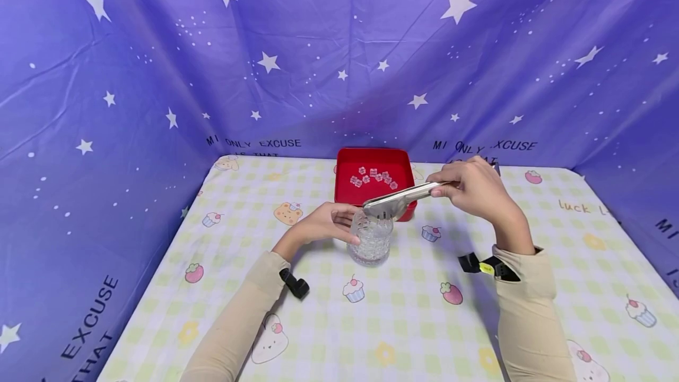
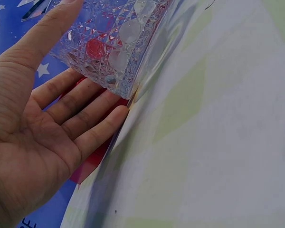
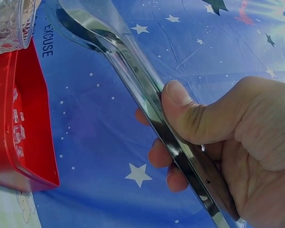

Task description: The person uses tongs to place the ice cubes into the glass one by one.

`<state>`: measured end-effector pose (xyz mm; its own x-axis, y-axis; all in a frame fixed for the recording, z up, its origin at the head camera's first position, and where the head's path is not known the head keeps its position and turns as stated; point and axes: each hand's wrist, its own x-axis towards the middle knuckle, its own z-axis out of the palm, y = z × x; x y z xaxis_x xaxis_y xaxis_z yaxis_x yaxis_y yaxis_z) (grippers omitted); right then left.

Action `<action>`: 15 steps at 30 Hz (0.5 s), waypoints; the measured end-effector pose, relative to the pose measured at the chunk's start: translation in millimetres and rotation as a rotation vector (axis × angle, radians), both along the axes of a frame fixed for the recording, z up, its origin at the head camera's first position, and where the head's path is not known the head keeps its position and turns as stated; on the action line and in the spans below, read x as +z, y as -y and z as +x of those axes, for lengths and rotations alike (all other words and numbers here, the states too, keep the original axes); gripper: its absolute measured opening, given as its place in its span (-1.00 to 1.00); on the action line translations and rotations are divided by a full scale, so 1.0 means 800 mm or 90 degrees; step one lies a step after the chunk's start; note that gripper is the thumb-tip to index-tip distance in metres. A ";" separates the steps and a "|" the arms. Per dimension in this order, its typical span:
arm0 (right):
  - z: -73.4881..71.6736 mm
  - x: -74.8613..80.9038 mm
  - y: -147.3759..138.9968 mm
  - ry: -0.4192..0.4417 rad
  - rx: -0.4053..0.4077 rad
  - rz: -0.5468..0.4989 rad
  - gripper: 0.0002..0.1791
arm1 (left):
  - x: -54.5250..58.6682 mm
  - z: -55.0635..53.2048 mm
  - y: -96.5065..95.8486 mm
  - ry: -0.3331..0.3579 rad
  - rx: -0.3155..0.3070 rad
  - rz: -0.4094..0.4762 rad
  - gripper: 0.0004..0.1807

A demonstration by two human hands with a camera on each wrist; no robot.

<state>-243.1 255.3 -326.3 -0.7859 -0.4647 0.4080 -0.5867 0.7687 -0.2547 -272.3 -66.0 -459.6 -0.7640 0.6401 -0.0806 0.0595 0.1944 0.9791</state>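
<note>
While the right grip (image 1: 474, 186) is closed on the metal tongs (image 1: 408, 194), thumb one side and fingers the other, their head sits at the mouth of the cut-glass tumbler (image 1: 371, 249), just below frame center. Tumbler is upright on the bench (image 1: 419, 293), on the near side of the red tray (image 1: 347, 161). Left grip (image 1: 325, 223) is at the tumbler's left: loose, fingers mostly straight in the left wrist view, thumb on the near side, fingers on the far side. Steadying at most, no tight clasp. Tong arms lie close together; can't tell if anything is between them. Status, my read: partway. Done: tongs in hand and at the tumbler. Left: several clear pieces (image 1: 386, 177) lie loose in the tray, upper middle of the frame, neither grip on them; tongs not yet clear of the rim. Tumbler's fill unconfirmed, the facets break up whatever is inside.
</note>
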 end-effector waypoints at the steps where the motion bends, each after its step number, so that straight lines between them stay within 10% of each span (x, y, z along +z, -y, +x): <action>1: 0.000 0.000 0.000 -0.001 0.001 -0.002 -0.81 | 0.000 0.000 0.000 -0.001 -0.001 -0.001 -0.29; 15: -0.006 -0.007 0.001 -0.041 -0.084 -0.027 -0.76 | -0.002 0.000 0.001 0.006 -0.004 0.003 -0.32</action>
<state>-247.6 254.7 -331.9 -0.8111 -0.3396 0.4763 -0.4969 0.8296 -0.2547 -272.6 -66.9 -460.8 -0.7592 0.6453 -0.0852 0.0510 0.1895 0.9806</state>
